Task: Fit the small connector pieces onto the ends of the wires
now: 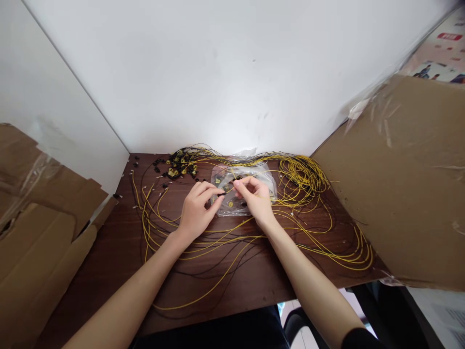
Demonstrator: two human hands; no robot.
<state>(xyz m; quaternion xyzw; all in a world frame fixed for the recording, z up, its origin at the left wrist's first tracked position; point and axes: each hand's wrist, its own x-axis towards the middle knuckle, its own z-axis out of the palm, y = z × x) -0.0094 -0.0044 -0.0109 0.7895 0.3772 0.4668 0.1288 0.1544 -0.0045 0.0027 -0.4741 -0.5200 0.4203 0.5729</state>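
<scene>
Over a clear plastic bag (pixel 238 211) my two hands come close together. My left hand (pixel 199 206) pinches a small black part (pixel 221 194) between thumb and fingertips; its exact kind is too small to make out. Thumb and forefinger of my right hand (pixel 256 196) are closed on a thin yellow wire (pixel 229 189), whose end points toward the black part. Whether the two touch, I cannot tell. Small yellow pieces (pixel 230 204) and dark ones show in or through the bag beneath my hands.
Black and yellow connector parts (pixel 178 164) are heaped at the back left. A coil of yellow and black wires (pixel 307 175) lies back right, and loose wires (pixel 218 241) cross the brown table (pixel 119 271). Cardboard (pixel 407 184) stands at both sides, with a white wall (pixel 218 72) behind.
</scene>
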